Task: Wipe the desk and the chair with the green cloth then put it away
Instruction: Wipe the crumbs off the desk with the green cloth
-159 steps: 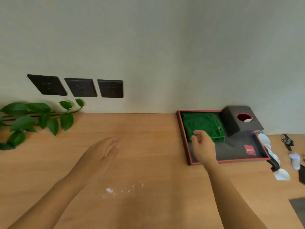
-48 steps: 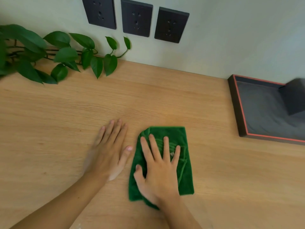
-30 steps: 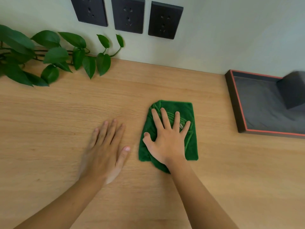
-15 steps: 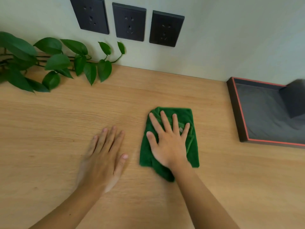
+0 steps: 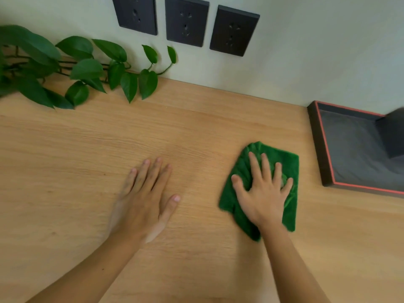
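The green cloth (image 5: 288, 169) lies folded on the wooden desk (image 5: 87, 154), right of centre. My right hand (image 5: 262, 193) presses flat on top of it with the fingers spread, covering its middle. My left hand (image 5: 146, 200) rests palm down on the bare desk to the left of the cloth, fingers together, holding nothing. The chair is not in view.
A dark tray with a red rim (image 5: 317, 149) stands at the right, close to the cloth, with a dark box (image 5: 391, 132) inside. Green plant leaves (image 5: 85, 68) trail over the desk's back left. Three black wall sockets (image 5: 185, 20) sit above.
My right hand has slid the cloth to the right, toward the tray, after pushing it away from me. My left hand stays flat on the desk.
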Demonstrator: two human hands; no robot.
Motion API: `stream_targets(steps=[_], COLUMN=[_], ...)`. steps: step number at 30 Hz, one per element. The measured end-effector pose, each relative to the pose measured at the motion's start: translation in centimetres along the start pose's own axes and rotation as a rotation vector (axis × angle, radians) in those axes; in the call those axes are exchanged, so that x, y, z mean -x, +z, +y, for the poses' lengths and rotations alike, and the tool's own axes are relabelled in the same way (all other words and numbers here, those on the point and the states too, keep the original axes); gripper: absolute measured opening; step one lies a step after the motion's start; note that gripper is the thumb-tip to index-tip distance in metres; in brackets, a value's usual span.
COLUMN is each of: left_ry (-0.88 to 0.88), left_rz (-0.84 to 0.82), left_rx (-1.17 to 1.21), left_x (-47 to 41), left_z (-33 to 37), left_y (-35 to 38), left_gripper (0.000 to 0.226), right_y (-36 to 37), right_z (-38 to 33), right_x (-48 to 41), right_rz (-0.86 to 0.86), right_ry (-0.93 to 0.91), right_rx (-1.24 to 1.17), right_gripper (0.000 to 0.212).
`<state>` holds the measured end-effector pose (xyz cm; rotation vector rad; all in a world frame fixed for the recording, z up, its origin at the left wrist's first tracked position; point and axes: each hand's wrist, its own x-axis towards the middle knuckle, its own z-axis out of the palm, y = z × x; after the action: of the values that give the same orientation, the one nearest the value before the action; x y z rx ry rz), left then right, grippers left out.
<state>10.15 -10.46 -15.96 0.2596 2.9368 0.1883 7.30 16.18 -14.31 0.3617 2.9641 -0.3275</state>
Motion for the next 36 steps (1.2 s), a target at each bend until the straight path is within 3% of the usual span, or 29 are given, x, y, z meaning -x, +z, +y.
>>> stream_targets(steps=[6,13,17,21,29,36], left_ry=[0.011,0.017,-0.017,-0.012,-0.002,0.000], left_rz=[-0.009,-0.008,0.011,0.029,0.034,0.026], left_rx=[-0.001,-0.016,-0.013,-0.010,-0.018,-0.003], left_x=[0.2,0.1,0.2,0.1,0.1,0.1], left_z=[0.1,0.0,0.2,0.0,-0.2,-0.2], left_y=[-0.2,0.0,0.2,0.3,0.2,-0.1], left_gripper=[0.075,0.072,0.074,0.073,0.075,0.077], right_y=[3.2,2.5,2.4,2.7,2.7,0.6], right_z=[-5.2,-8.5,-11.5,-11.5,-4.9,1.6], right_x=[12.3,6.7,0.0,1.4,12.3,4.9], right_rz=[-0.110,-0.124,-0.080,-0.058,-0.135,-0.051], right_ry=[-0.267,-0.429,-0.343,-0.332,-0.357,-0.115], right_rx=[0.008,-0.020,-0.009,0.010,-0.009,0.017], right_gripper=[0.088,0.062,0.061,0.064,0.072,0.068])
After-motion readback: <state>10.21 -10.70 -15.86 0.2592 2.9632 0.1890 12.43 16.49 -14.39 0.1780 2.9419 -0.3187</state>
